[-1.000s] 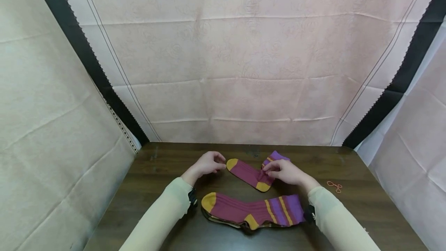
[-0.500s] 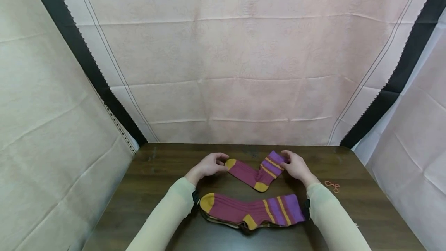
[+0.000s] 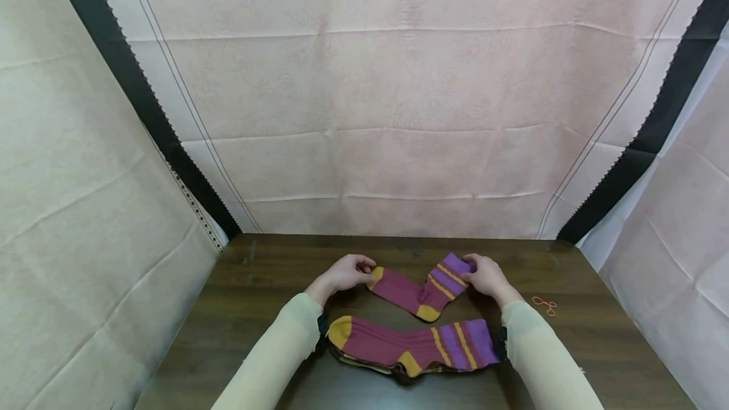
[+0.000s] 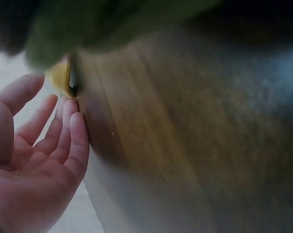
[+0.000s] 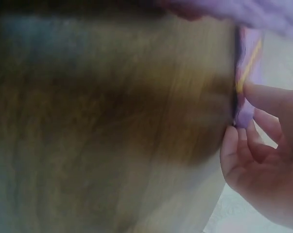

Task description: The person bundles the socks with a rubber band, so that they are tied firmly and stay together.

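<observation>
Striped sock (image 3: 398, 290) spanned from purple cuff (image 3: 454, 262) to yellow toe (image 3: 376, 276) by two hands

The cuff is pinched between thumb and fingers of the right hand (image 3: 486, 277); the toe is met by slightly bent fingers of the left hand (image 3: 344, 274), though whether it is gripped cannot be told from the dim wrist view. Both ends are probably steadied so the knit lies flat, just beyond the sock stack (image 3: 387, 337) on the wooden table (image 3: 188, 366)

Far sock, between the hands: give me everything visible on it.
The far sock looks ribbed and knitted: maroon foot, yellow toe and heel, purple cuff with yellow stripes. It lies flat, bent at the heel, on the wooden table beyond the sock stack. Left hand touches the toe, right hand the cuff. Whether another sock lies beneath is unclear.
</observation>
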### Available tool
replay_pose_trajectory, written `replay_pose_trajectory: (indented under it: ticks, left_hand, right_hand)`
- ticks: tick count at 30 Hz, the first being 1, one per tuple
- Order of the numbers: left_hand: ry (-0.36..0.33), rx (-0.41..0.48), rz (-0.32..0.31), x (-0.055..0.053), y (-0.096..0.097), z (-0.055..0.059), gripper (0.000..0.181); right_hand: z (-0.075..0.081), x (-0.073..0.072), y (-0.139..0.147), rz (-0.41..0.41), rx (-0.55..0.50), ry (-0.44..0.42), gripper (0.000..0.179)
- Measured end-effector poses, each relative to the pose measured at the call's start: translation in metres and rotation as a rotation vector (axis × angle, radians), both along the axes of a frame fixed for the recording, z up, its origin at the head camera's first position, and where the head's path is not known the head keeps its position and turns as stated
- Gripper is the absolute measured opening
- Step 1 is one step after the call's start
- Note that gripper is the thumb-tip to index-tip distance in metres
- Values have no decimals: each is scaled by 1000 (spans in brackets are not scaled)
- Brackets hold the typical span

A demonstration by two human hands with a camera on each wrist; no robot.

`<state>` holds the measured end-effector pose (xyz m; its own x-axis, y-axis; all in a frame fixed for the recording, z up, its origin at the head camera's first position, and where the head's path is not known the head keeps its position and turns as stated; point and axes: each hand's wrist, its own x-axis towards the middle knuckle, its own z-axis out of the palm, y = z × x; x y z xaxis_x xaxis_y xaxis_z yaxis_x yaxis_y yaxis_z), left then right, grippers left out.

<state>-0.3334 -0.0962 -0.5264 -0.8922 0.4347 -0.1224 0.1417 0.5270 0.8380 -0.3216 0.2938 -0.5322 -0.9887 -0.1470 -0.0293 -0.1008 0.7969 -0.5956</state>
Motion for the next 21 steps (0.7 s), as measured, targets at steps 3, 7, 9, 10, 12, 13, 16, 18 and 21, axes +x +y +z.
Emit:
replay_pose_trajectory:
  ticks: [3,7,9,10,12,13,16,18,21]
  left_hand:
    - [9,-30,-4,0,2,-2,36]
    - [13,-58,1,0,4,-5,31]
    - [24,-73,2,1,5,-7,28]
    - [27,-79,2,1,5,-7,27]
    - [34,-91,0,1,5,-8,27]
    - [32,-92,-1,1,5,-8,28]
    - [21,-88,-9,1,5,-7,35]
    - [15,-86,-21,0,6,-6,38]
    - [9,-88,-32,0,6,-4,38]
  right_hand:
    - [-1,2,2,-23,-14,-35,49]
    - [-3,3,5,-25,-29,-47,48]
    - [-3,4,6,-30,-48,-60,48]
    - [-4,5,6,-29,-58,-60,47]
    - [-3,7,6,-43,-90,-75,47]
    - [-3,7,7,-48,-101,-82,47]
    - [-3,8,9,-53,-131,-84,47]
    - [-4,7,10,-61,-155,-99,47]
    - [-5,6,11,-65,-172,-110,48]
